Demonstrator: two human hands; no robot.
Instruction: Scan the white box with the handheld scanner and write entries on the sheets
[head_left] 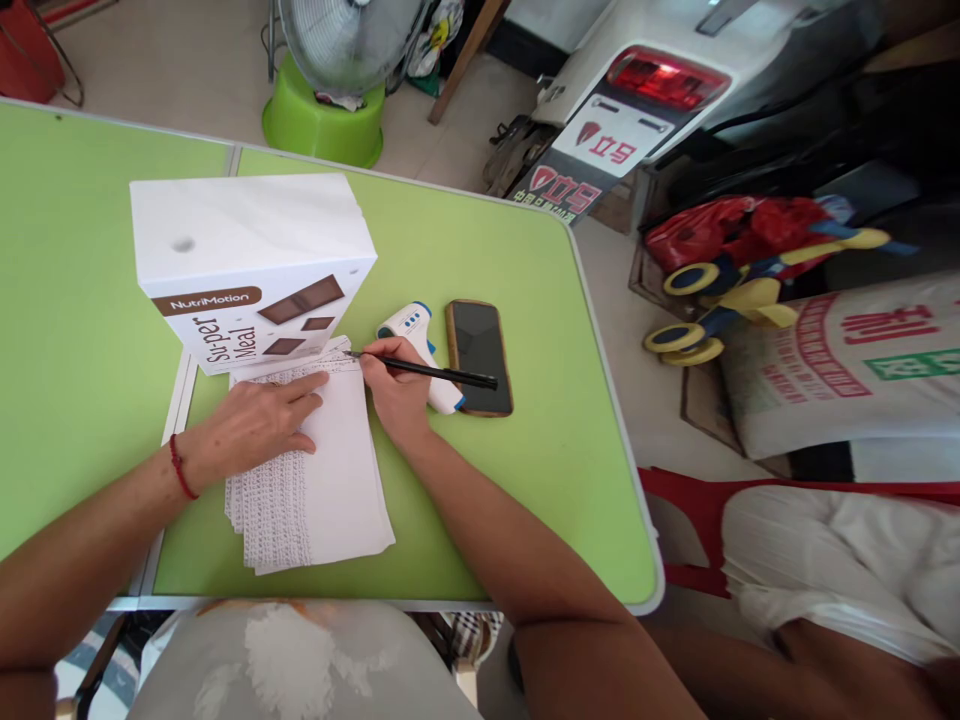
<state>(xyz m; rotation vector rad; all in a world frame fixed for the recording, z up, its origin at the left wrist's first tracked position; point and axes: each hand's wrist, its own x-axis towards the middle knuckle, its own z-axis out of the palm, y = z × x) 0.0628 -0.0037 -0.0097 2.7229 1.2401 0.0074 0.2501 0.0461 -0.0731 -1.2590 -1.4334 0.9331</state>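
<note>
A black pen (450, 374) is pinched in my right hand (397, 388), its tip on the upper part of a stack of paper sheets (341, 490). Rows of small handwriting run along the left side of the sheets. My left hand (259, 422) lies flat across the stack with its fingers stretched out. Just beyond the stack stands a white box (255, 235) printed "NutriMotion". Partly behind my right hand lies a white and blue infrared thermometer (411, 322). To its right is a dark smartphone (480, 350) in a brown case.
All these things rest on a green folding table (555, 480) with a metal edge. Past it are a fan (349, 45) on a green stool (322, 125) and a white scooter (637, 90). Another person in white clothing (832, 560) sits at the right, near a printed sack (855, 360).
</note>
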